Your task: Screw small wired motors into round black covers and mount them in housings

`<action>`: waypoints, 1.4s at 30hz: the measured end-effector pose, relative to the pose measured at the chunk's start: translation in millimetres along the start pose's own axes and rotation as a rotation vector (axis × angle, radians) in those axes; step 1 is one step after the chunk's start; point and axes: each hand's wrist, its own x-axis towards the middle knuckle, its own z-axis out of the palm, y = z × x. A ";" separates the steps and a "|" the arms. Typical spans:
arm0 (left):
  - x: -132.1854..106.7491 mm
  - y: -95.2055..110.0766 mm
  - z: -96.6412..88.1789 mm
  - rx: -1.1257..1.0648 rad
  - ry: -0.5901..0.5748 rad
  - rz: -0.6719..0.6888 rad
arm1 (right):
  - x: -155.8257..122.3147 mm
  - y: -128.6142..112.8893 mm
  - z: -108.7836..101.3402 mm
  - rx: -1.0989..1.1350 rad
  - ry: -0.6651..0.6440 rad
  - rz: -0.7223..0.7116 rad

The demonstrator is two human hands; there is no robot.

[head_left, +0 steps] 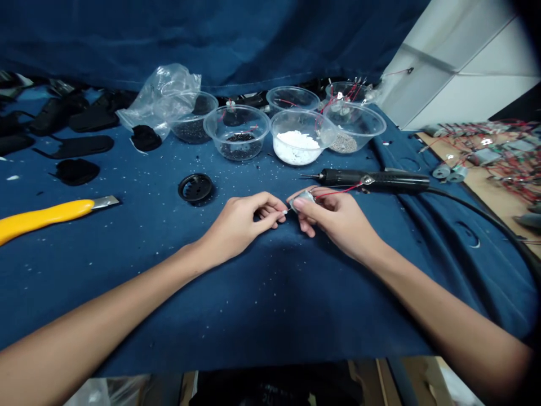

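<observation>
Grasping with the right grip [332,214] a small silver-grey metal motor [306,195], clamped between thumb and fingers. Pinching with the left grip [243,220], at the fingertips, a tiny white piece [284,212], just beside the motor's near end; too small to tell whether joined to it. Both grips almost meeting over the counter [253,316], covered in dark blue cloth. Trailing from the motor, over the back of the right grip, a thin red wire [338,193].

Just beyond the right grip, a long black cylindrical screwdriver [380,180] with a thin metal bit pointing left, and a thick black cable [477,204] curving off to the right. Beyond and left of the left grip, a round black slotted plastic cap [195,189]. Well to the left of it, a yellow-handled knife [54,213] with bare metal blade.

Farther beyond both grips, a clear round plastic bowl [296,120] of white bits, between one clear bowl [236,119] of black bits and another clear bowl [361,124] of grey bits. Well to the right of the right grip, on a brown board [486,202], a blurred heap of red-wired motors [486,155].
</observation>
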 end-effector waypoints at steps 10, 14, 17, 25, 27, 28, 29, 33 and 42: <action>1.6 -0.5 1.2 0.169 0.051 0.044 | 3.1 1.8 0.9 -0.052 0.017 -0.052; 2.1 -2.6 1.3 0.207 0.059 0.080 | 3.5 1.1 2.2 -0.088 0.022 -0.037; 2.2 -3.7 1.5 0.220 0.051 0.083 | 4.0 3.7 2.1 -0.137 0.019 -0.042; 3.8 -5.6 1.0 0.393 0.008 0.115 | 5.0 11.8 1.1 -0.437 0.050 -0.206; 4.6 -5.7 0.7 0.378 -0.004 0.098 | 5.2 11.0 1.2 -0.523 0.049 -0.259; 5.0 -5.7 0.7 0.372 -0.006 0.093 | 5.3 10.5 1.3 -0.561 0.047 -0.278; 5.3 -5.6 0.8 0.371 -0.007 0.092 | 5.4 10.2 1.3 -0.597 0.045 -0.293; 6.0 -5.2 2.1 0.441 -0.012 0.112 | 5.8 10.8 1.3 -0.691 0.050 -0.336; 6.5 -9.2 5.3 0.524 -0.029 0.151 | 5.8 13.6 3.1 -0.688 0.036 -0.355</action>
